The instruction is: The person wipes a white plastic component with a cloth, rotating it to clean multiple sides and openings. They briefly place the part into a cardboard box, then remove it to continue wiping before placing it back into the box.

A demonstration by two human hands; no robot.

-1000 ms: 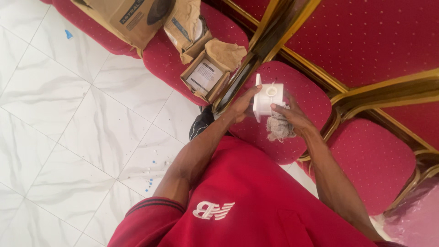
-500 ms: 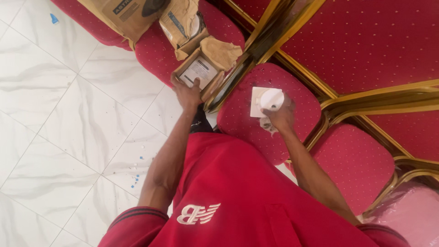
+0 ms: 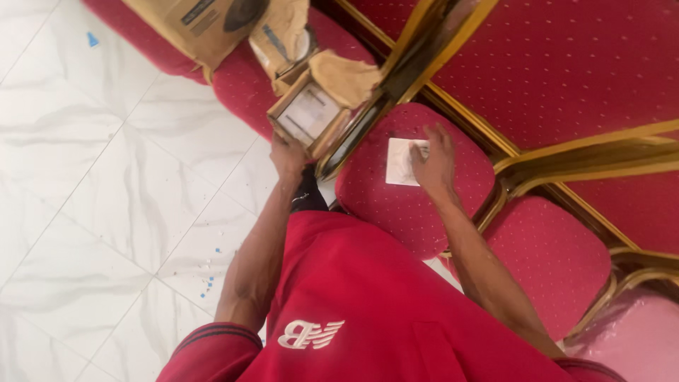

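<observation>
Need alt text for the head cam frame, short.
Seen from above, a person in a red shirt grips a small open cardboard box with the left hand while the right hand rests on a white square plate lying on a red chair seat, beside white floor tiles.

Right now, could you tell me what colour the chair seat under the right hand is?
Red with small pale dots, on the chair seat beneath the right hand; head view.

Head camera, looking steeply down, close over the hands.
It faces past the red shirt [image 3: 368, 311]: left hand [image 3: 288, 152] at frame centre-left, right hand [image 3: 433, 161] just right of centre, tiled floor [image 3: 92, 184] left of both.
</observation>
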